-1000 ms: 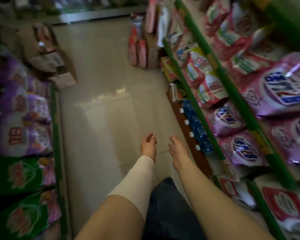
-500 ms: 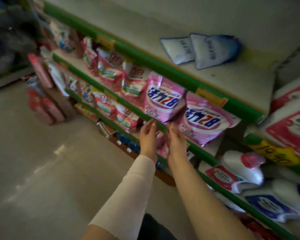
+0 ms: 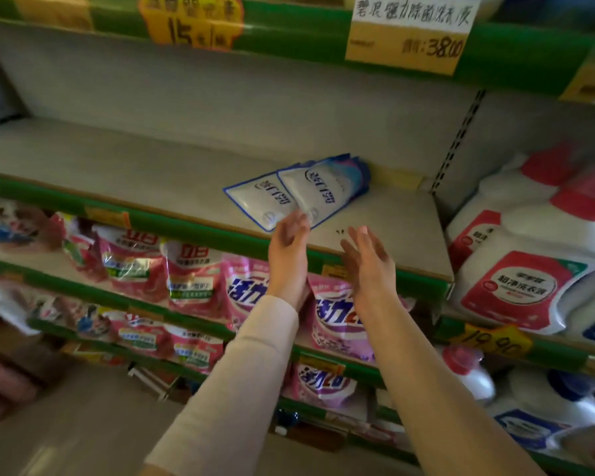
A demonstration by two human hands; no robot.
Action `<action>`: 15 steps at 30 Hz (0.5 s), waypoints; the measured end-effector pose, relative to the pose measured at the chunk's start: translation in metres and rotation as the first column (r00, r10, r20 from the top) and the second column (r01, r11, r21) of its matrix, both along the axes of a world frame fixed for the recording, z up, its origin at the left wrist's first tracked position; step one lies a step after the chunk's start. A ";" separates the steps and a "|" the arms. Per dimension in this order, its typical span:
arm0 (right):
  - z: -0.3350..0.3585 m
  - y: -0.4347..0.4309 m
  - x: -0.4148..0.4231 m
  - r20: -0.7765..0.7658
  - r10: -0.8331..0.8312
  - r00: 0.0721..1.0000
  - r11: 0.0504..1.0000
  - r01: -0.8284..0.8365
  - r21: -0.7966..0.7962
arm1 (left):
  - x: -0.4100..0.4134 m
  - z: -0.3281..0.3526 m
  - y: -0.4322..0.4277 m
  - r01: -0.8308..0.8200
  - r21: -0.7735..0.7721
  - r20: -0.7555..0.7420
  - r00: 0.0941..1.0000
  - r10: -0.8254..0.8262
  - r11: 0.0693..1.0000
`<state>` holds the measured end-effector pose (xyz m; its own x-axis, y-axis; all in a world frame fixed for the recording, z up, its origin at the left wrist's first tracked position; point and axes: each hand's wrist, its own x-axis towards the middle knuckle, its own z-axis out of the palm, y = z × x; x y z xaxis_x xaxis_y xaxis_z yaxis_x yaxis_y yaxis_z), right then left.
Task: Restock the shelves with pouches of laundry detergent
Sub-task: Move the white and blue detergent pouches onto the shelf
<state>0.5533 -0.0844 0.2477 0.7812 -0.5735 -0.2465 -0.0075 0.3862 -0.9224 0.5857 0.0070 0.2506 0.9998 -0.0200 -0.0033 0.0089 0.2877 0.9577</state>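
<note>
Pouches (image 3: 299, 194), white and blue, lie flat on the grey shelf (image 3: 134, 166), near corner at the loosely bent fingertips of the left hand (image 3: 287, 259); contact unclear. Beside it the right hand (image 3: 370, 269) holds nothing, fingers straight.

Two pouches (image 3: 299, 192) lie on shelf (image 3: 117, 156), jugs (image 3: 529, 255) right.

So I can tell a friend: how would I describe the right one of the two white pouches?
Find the grey shelf under the 38.00 price tag. Two blue-edged white pouches lie there; yours, the right pouch, overlaps the left pouch and fades to blue and pink at its far end.
</note>
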 end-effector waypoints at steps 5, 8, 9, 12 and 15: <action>0.008 -0.025 0.042 -0.039 0.017 0.999 0.997 -0.019 -0.069 | 0.051 0.003 -0.001 -0.042 0.143 -0.049 0.998 0.050 0.989; 0.009 -0.046 0.068 -0.089 0.044 0.995 0.978 -0.062 -0.201 | 0.074 0.002 -0.005 -0.055 0.186 -0.104 0.992 0.076 0.981; 0.010 -0.055 0.079 -0.094 0.046 0.994 0.968 -0.068 -0.243 | 0.082 0.001 -0.009 -0.050 0.189 -0.127 0.989 0.075 0.981; 0.010 -0.073 0.112 -0.122 0.070 0.990 0.940 -0.106 -0.323 | 0.100 -0.002 -0.021 -0.047 0.197 -0.210 0.974 0.089 0.979; 0.005 -0.082 0.139 -0.131 0.110 0.985 0.917 -0.152 -0.370 | 0.114 -0.003 -0.034 -0.086 0.207 -0.245 0.960 0.137 0.975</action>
